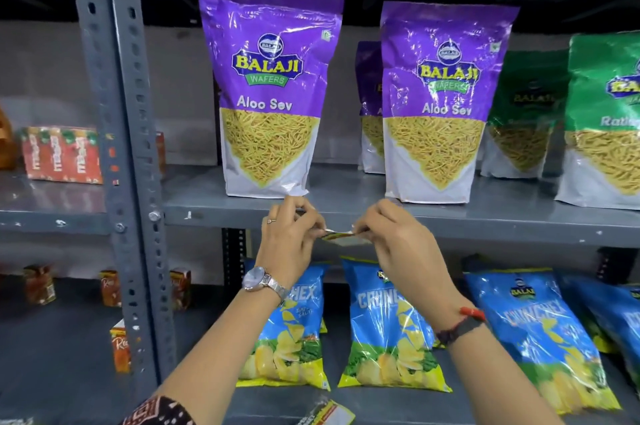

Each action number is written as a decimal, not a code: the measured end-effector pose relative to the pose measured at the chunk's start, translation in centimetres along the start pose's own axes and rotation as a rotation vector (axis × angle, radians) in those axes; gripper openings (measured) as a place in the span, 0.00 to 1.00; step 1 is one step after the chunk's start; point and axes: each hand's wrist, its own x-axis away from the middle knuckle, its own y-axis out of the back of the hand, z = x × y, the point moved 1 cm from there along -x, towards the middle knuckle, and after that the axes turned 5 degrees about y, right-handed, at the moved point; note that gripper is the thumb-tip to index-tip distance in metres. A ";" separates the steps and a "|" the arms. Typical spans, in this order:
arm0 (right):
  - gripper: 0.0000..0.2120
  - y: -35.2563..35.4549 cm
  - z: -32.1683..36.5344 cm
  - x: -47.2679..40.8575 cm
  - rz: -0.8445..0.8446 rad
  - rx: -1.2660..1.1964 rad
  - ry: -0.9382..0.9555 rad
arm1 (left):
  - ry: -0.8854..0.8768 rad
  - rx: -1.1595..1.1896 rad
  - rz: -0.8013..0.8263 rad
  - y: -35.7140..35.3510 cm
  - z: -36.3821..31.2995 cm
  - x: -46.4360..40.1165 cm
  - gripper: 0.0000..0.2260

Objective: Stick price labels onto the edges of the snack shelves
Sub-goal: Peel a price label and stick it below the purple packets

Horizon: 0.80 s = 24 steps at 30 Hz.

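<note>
A small price label is pinched between both hands, seen nearly edge-on, just in front of and slightly below the grey shelf edge. My left hand, with a ring and a wristwatch, grips the label's left end. My right hand, with red and dark bands at the wrist, holds its right end. Two purple Aloo Sev bags stand on the shelf directly above the hands.
Green snack bags stand at the right. Blue Crunchex chip bags lie on the lower shelf under my arms. A perforated grey upright post rises at left, red packets beyond it. More labels lie at the bottom.
</note>
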 end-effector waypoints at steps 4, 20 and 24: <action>0.11 0.2 -1.3 1.1 -0.232 -0.336 -0.253 | -0.050 0.101 0.061 0.3 -1.2 -0.1 0.05; 0.11 -4.1 -3.2 2.4 -0.346 -0.373 -0.578 | 0.304 0.270 -0.172 -1.8 -0.3 1.6 0.11; 0.13 -3.6 -3.1 2.1 -0.358 -0.392 -0.580 | 0.330 0.311 -0.213 -1.6 -0.6 1.2 0.12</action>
